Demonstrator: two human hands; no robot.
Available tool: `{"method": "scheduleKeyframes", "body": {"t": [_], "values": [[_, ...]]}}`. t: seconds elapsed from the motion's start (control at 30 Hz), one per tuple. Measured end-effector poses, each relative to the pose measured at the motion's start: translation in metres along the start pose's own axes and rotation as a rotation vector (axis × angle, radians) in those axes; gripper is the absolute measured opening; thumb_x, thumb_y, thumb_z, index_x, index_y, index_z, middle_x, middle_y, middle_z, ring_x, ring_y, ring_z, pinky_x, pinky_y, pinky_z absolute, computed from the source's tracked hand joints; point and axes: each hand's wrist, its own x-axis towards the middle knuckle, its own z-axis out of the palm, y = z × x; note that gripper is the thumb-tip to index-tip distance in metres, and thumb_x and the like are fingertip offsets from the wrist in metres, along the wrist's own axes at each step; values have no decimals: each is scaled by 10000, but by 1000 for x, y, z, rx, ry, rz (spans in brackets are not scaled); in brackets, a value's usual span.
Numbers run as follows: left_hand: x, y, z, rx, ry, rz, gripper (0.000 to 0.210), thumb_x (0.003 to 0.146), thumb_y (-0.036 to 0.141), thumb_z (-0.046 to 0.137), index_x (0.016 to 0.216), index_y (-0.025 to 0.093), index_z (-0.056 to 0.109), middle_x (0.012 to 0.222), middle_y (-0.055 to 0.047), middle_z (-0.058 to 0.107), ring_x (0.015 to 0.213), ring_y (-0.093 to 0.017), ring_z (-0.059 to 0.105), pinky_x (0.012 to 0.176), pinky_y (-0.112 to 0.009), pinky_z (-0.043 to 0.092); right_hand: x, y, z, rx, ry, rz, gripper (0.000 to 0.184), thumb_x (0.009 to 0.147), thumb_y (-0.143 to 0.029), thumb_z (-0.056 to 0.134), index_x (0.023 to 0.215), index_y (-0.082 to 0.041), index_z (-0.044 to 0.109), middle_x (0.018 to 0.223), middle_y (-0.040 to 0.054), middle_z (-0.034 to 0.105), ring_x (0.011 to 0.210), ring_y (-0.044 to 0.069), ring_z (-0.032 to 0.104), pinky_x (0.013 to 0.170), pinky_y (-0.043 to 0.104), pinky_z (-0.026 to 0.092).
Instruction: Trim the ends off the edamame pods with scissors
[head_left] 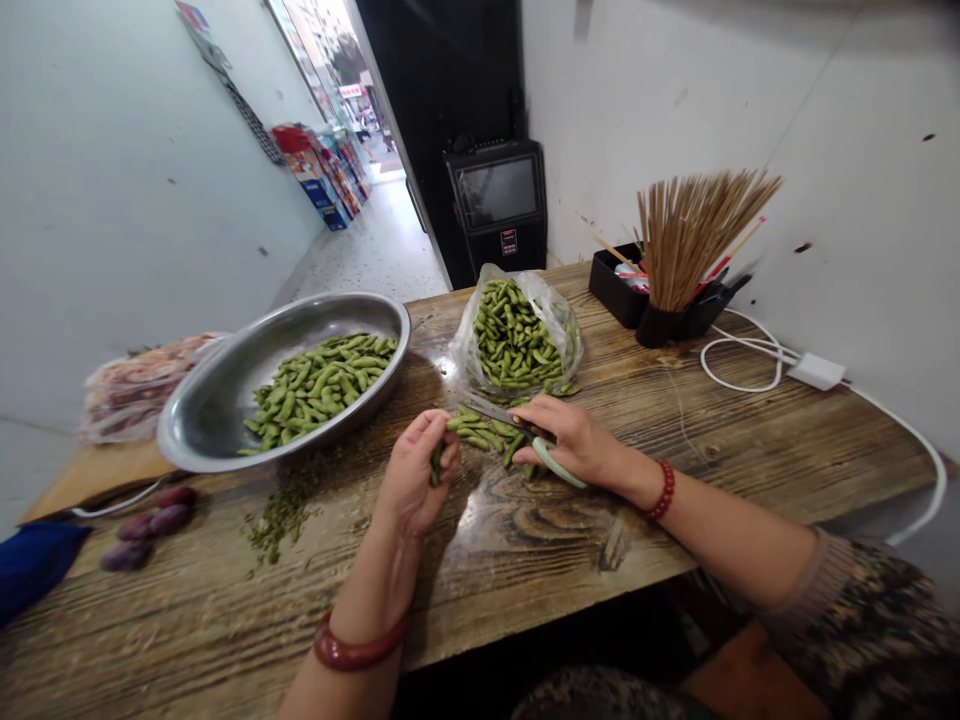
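Note:
My left hand (pixel 421 465) is closed around a few green edamame pods (pixel 436 462), one of them sticking out between thumb and finger. In my right hand (pixel 571 437) is a pair of scissors (pixel 553 463) with pale green handles, its blades pointing left toward the pods. Loose pods (pixel 480 432) lie on the table between the two hands. Just behind them, a clear plastic bag (pixel 568 330) full of pods stands with its mouth toward me. To the left, a large steel basin (pixel 217 400) holds a heap of pods (pixel 322 390).
Small green trimmings (pixel 277 515) and several plums (pixel 154 520) are on the wooden table (pixel 510 590) at left, near bagged meat (pixel 142 385) on a board. Bamboo skewers (pixel 686 245) stand in a black holder at right, beside a white cable (pixel 750 385) with an adapter (pixel 817 371).

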Motion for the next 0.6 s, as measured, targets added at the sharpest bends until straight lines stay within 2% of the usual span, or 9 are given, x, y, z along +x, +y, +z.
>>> {"method": "scheduleKeyframes", "body": {"t": [0.1, 0.2, 0.27, 0.37, 0.47, 0.53, 0.6], "values": [[2, 3, -3, -56, 6, -5, 259, 772, 324, 649, 684, 159, 470, 659, 43, 476, 454, -33, 379, 361, -131, 265, 0, 1, 0, 2, 14, 6, 453, 804, -368, 679, 1181, -149, 554, 934, 82, 588, 791, 181, 560, 721, 304, 487], [3, 3, -7, 59, 39, -10, 291, 758, 367, 657, 668, 167, 466, 636, 42, 491, 445, -45, 389, 353, -138, 255, 0, 1, -1, 0, 7, 1, 447, 802, -365, 681, 1178, -159, 554, 938, 78, 587, 780, 178, 556, 714, 297, 484], [4, 0, -10, 279, 71, 42, 213, 740, 336, 678, 727, 174, 540, 610, 46, 510, 434, -54, 397, 363, -150, 260, 1, -1, -2, -3, -5, 8, 449, 798, -359, 686, 1178, -158, 555, 941, 77, 585, 775, 176, 555, 710, 293, 481], [9, -9, -15, 736, 82, 242, 102, 724, 251, 681, 794, 179, 660, 670, 0, 619, 568, -112, 544, 518, -209, 416, 1, -2, -2, -8, -20, 30, 460, 799, -350, 687, 1189, -146, 553, 937, 77, 583, 746, 166, 548, 701, 289, 479], [14, -17, -21, 1124, -16, 421, 103, 745, 199, 642, 819, 186, 712, 831, -62, 701, 800, -197, 624, 758, -311, 462, 1, -2, -2, -9, -19, 26, 474, 797, -353, 688, 1198, -141, 551, 947, 81, 585, 758, 169, 556, 714, 293, 486], [14, -21, -23, 1306, -114, 436, 174, 779, 180, 594, 905, 200, 713, 896, -72, 703, 843, -213, 626, 789, -331, 453, 0, -1, -1, -9, -14, 17, 474, 795, -357, 690, 1197, -147, 553, 959, 84, 589, 781, 175, 565, 727, 298, 491], [13, -21, -24, 1444, -163, 417, 210, 806, 174, 553, 954, 208, 699, 930, -74, 688, 846, -215, 622, 764, -325, 453, 0, 0, 0, -6, -12, 12, 474, 794, -358, 692, 1198, -154, 552, 964, 83, 591, 797, 178, 572, 736, 302, 496]]}}
